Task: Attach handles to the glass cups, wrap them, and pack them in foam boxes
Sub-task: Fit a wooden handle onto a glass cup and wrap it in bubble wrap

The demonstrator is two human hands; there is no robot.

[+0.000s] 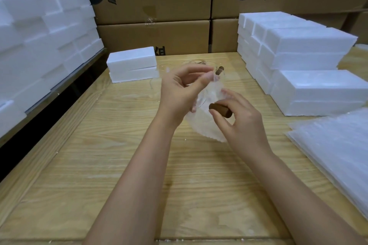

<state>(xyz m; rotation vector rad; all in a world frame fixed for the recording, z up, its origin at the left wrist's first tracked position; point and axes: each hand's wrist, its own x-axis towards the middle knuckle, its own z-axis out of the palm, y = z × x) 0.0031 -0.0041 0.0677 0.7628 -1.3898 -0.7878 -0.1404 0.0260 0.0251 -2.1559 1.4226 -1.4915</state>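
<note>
Over the pale wooden table (119, 185) we observe both hands raised, holding one item between them. The right hand (245, 123) has its fingers (216, 114) curled round the dark brown wooden handle (220, 110) of a clear glass cup (209, 93). The cup is held above the table's middle, partly inside a translucent white wrap sheet (207, 127) that hangs below it. The left hand (179, 89) pinches the sheet's upper edge between thumb and forefinger.

To the right lies a flat stack of translucent wrap sheets (334, 145). Behind the hands stand further clear glass cups (191, 62), their number unclear. Two white foam boxes (132, 64) sit stacked at left-centre, and a larger stack of white foam boxes (308, 61) at right. Brown printed cardboard cartons (155, 6) close the rear.
</note>
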